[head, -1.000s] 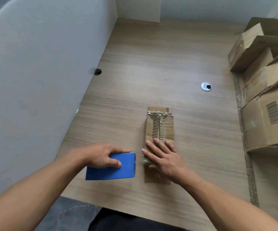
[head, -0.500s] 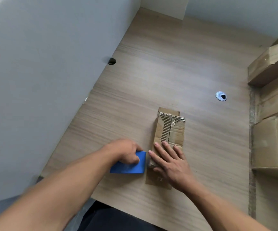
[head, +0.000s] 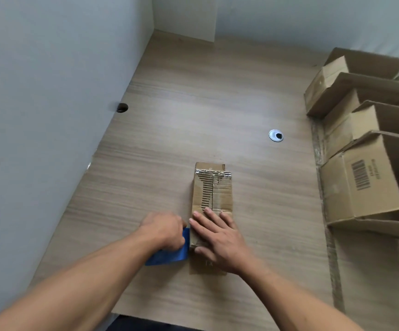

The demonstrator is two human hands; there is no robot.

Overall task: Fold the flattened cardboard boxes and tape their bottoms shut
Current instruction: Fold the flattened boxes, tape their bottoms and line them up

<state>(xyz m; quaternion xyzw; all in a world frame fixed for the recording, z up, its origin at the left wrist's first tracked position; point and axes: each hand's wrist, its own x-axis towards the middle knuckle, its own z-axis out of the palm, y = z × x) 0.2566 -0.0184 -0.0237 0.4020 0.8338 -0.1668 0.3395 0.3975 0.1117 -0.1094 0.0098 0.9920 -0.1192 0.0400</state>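
Flattened brown cardboard box (head: pixel 211 199) lies on the wood-grain counter (head: pixel 193 115), pinned by the right hand (head: pixel 220 240), fingers (head: pixel 199 219) straight and spread. Left hand (head: pixel 165 231) grips a blue flat plastic scraper (head: pixel 170 256) just left of those fingers, touching the box edge. Risk: the scraper snags the torn corrugation and the box skids.

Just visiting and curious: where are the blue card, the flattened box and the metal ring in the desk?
blue card (head: pixel 170 256): head view, its bare lower part.
flattened box (head: pixel 221 199): head view, its far half, right of the torn strip.
metal ring (head: pixel 271 135): head view, its left rim.
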